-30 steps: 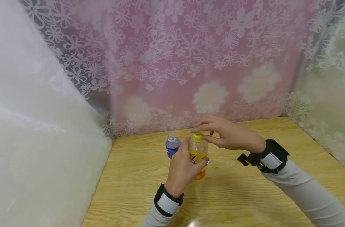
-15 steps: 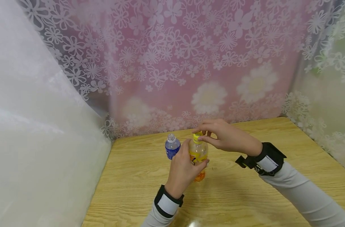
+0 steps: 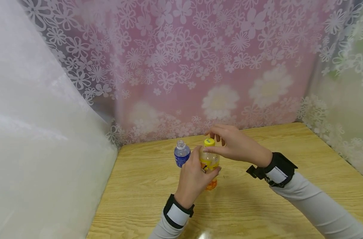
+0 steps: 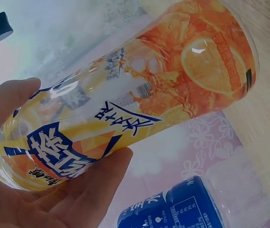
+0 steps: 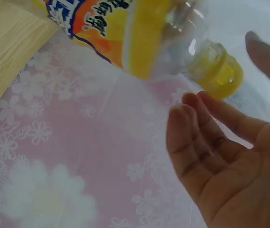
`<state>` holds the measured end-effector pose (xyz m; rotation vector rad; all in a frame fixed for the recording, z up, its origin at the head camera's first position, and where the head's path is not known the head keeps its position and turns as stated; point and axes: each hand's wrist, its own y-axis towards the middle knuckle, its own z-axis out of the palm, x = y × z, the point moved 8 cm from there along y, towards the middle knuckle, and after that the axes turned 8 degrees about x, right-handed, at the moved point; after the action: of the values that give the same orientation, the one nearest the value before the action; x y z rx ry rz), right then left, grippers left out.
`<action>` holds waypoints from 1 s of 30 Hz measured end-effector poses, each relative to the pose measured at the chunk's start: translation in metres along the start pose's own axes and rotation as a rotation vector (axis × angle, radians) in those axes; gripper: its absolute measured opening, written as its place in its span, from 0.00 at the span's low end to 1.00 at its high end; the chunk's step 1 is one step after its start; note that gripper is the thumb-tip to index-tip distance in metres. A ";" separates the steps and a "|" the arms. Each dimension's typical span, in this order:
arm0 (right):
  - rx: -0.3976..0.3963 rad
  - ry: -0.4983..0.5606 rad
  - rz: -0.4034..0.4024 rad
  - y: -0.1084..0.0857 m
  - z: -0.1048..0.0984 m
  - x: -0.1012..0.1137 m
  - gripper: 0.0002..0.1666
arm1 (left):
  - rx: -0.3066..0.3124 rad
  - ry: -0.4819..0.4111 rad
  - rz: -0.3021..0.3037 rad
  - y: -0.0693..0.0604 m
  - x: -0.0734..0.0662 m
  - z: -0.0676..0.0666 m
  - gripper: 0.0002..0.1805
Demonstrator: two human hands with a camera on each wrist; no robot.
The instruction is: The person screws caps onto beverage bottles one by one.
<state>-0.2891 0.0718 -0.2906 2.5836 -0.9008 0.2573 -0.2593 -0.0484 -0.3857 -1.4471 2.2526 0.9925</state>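
A clear plastic bottle with a yellow and orange tea label stands in the middle of the table. My left hand grips it round the body, thumb on one side and fingers on the other in the left wrist view. A yellow cap sits on the bottle's neck, with some clear neck showing below it. Around the cap hovers my right hand. In the right wrist view its thumb stands apart from the cap, and the loosely bent fingers lie close beside it; contact is hard to tell.
Behind the left hand stands a second clear bottle with a blue label and no cap on its mouth. The wooden table ends at a pink flowered curtain. A white sheet hangs on the left.
My right hand has loosened from the cap, its thumb and fingers spreading so the cap top shows. The left hand still holds the bottle in nearly the same place.
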 end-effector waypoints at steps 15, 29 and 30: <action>0.069 0.103 -0.201 -0.003 -0.005 0.005 0.16 | -0.013 -0.004 0.022 0.000 -0.001 -0.001 0.48; 0.111 0.091 -0.224 0.000 -0.007 0.011 0.23 | 0.019 -0.038 0.015 0.001 0.002 0.000 0.48; 0.113 0.096 -0.228 0.000 -0.007 0.012 0.23 | 0.022 -0.041 0.017 0.002 0.002 0.000 0.48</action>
<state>-0.2804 0.0682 -0.2804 2.7216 -0.5670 0.3722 -0.2617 -0.0494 -0.3859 -1.3888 2.2432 0.9907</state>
